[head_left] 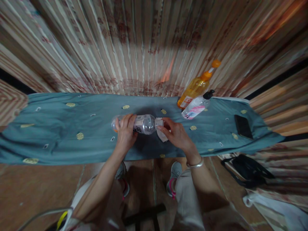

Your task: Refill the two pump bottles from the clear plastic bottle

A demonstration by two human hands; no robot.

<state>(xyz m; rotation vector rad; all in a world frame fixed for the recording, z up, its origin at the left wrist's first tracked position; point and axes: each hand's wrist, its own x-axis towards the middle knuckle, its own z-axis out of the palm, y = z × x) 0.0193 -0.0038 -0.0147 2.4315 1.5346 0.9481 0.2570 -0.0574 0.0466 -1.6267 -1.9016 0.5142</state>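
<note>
A clear plastic bottle (146,124) lies on its side above the teal cloth, its neck pointing right. My left hand (126,130) is wrapped round the bottle's body near its base. At the neck, my right hand (176,131) pinches a whitish tissue or cloth (163,135) against the bottle's mouth. Part of that tissue hangs below the neck, and my right fingers cover some of it. The bottle's label is partly hidden by my left fingers.
The teal patterned cloth (96,141) covers a narrow table. An orange pump bottle (191,94) and a clear black-topped pump bottle (196,107) stand behind my right hand. A dark phone (243,126) lies farther right. A pleated curtain (144,48) hangs behind; a black bag (247,170) sits at lower right.
</note>
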